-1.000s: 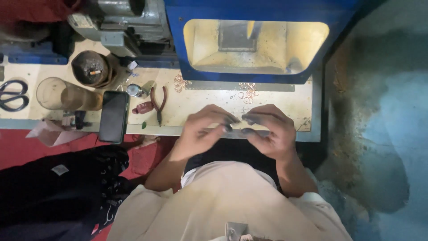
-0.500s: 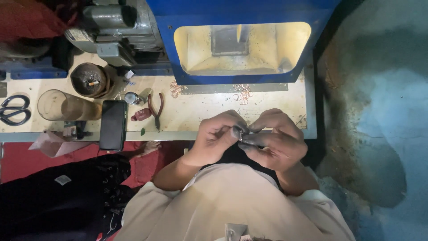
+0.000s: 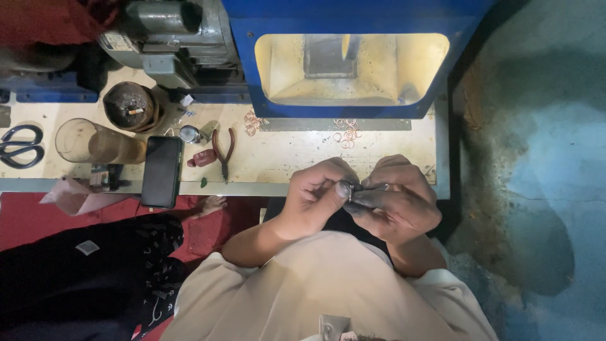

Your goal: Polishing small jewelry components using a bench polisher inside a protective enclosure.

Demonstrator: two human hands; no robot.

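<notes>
1. A person sits at a pale workbench (image 3: 303,158), seen from above, with both hands raised together at the bench's near edge.
2. The left hand (image 3: 315,199) is curled, its thumb and fingertips pinched shut on a small dark metal piece (image 3: 355,189).
3. The right hand (image 3: 398,199) meets it from the other side, fingers closed tight around the same piece; the piece is mostly hidden between the fingertips.
4. Loose copper-coloured rings (image 3: 347,131) lie on the bench just beyond the hands, in front of a lit opening in a blue machine housing (image 3: 353,16).
5. Further left lie red-handled pliers (image 3: 223,148), a black phone (image 3: 161,170), a clear glass (image 3: 95,142) on its side, a round dark ashtray (image 3: 129,106) and black scissors (image 3: 19,145).
6. All of these sit well apart from the hands.
</notes>
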